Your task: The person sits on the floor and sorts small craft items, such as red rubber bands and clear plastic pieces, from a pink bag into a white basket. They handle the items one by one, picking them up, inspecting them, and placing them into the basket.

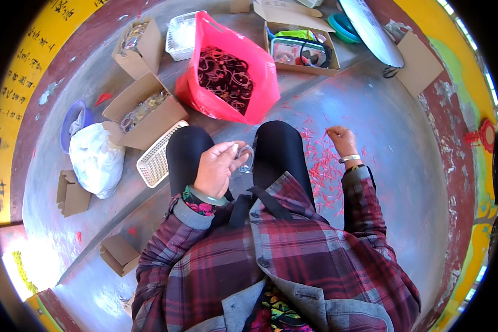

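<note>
Above my lap, my left hand [216, 169] pinches a thin, pale grey loop [249, 159] between thumb and fingers; its kind is too small to make out. Out to the right, my right hand [343, 141] has its fingers drawn together, and whatever is in them is hidden. Many thin red strips [325, 174] lie scattered on the floor below and beside that hand. Beyond my knees stands a bright pink plastic bag [263, 91], its mouth wide, holding a heap of dark and pale thin loops [224, 77].
Left of my knees are a cream plastic basket [159, 155], a cardboard box of small packets [174, 110] and a stuffed white plastic bag [97, 160]. Farther off stand another filled carton [310, 69], a white basket [178, 52] and a large round disc [373, 33].
</note>
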`<action>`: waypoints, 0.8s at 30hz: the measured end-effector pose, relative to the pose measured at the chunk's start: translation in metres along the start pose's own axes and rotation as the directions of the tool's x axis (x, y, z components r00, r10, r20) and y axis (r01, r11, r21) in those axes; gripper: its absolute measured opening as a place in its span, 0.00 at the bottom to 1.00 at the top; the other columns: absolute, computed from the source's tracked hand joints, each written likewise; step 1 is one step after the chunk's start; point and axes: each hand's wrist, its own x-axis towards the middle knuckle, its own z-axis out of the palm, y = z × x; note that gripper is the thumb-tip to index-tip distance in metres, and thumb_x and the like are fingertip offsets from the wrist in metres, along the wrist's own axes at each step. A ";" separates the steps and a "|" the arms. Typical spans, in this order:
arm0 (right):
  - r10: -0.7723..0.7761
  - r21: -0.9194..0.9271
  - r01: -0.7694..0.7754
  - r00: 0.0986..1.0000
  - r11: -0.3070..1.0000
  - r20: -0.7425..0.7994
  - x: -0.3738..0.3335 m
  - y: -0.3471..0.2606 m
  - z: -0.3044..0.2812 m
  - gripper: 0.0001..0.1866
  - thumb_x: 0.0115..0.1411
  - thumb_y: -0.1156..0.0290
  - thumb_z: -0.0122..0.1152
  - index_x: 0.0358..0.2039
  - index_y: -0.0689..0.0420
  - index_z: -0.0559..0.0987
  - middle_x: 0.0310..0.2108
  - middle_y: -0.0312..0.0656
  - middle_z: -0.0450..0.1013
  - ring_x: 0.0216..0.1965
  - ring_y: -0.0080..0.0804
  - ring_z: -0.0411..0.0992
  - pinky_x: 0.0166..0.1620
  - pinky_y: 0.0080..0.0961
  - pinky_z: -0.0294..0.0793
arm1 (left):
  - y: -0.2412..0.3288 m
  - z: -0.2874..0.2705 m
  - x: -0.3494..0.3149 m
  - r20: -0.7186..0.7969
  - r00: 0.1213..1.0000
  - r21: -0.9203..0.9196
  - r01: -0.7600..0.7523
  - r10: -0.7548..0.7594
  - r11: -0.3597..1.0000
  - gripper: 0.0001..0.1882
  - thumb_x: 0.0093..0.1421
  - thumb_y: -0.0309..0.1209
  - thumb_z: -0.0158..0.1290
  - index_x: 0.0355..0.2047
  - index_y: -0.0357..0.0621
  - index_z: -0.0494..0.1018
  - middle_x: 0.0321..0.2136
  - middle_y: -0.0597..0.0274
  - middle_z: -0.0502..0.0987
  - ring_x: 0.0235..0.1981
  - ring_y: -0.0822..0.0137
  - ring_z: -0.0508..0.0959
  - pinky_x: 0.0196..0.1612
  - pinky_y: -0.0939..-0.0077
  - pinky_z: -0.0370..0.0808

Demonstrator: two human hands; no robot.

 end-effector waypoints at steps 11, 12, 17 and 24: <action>0.191 0.216 -0.210 0.976 0.954 0.107 -0.008 0.062 -0.027 0.07 0.47 0.74 0.60 0.28 0.53 0.83 0.32 0.45 0.77 0.35 0.39 0.75 0.40 0.30 0.74 | 0.000 0.006 -0.001 0.002 1.000 0.039 0.004 -0.004 0.999 0.12 0.63 0.26 0.44 0.41 0.29 0.70 0.39 0.51 0.74 0.42 0.61 0.76 0.48 0.70 0.74; 0.318 0.141 -0.337 0.937 0.931 0.144 -0.008 0.063 -0.026 0.14 0.46 0.76 0.62 0.36 0.56 0.81 0.33 0.45 0.77 0.34 0.34 0.76 0.41 0.28 0.74 | -0.001 0.005 0.000 0.004 1.000 0.045 0.006 -0.006 0.999 0.12 0.63 0.26 0.44 0.41 0.29 0.70 0.39 0.51 0.74 0.42 0.61 0.76 0.48 0.70 0.74; 0.228 -0.330 -0.134 0.937 0.934 0.266 -0.017 0.086 -0.031 0.33 0.48 0.71 0.63 0.57 0.52 0.66 0.40 0.44 0.76 0.39 0.34 0.75 0.45 0.30 0.72 | 0.000 0.007 -0.001 0.015 1.000 0.072 0.012 -0.013 0.997 0.12 0.63 0.27 0.44 0.41 0.29 0.70 0.39 0.52 0.74 0.42 0.62 0.76 0.48 0.70 0.74; 0.248 -0.550 -0.009 0.899 0.835 0.361 -0.009 0.114 -0.059 0.16 0.53 0.64 0.56 0.40 0.56 0.79 0.34 0.50 0.76 0.36 0.36 0.75 0.42 0.27 0.72 | 0.000 0.008 -0.002 0.027 0.999 0.071 0.035 -0.037 0.997 0.12 0.63 0.27 0.44 0.42 0.29 0.69 0.38 0.52 0.74 0.41 0.63 0.76 0.47 0.71 0.74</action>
